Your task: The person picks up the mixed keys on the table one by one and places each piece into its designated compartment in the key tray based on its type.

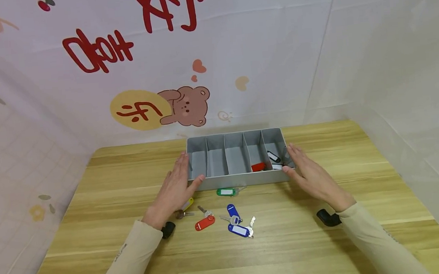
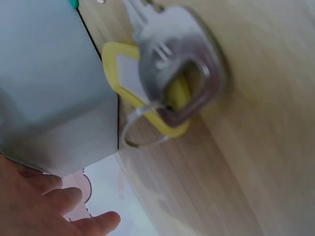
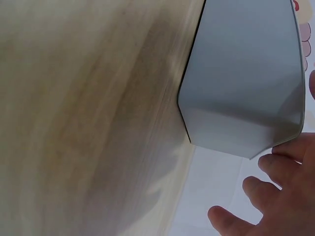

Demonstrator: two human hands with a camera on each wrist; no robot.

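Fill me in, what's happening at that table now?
A person's left hand and right hand are at opposite ends of a grey divided tray. In it, a black-edged tag lies in the right-hand end compartment, with a red tag in the next one. On the table, on the near side of the tray, lie a green tag, a yellow tag, another red tag and two blue tags, with keys among them.

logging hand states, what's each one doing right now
Left hand: open, at the left end of the gray tray.
Right hand: open, at its right end.
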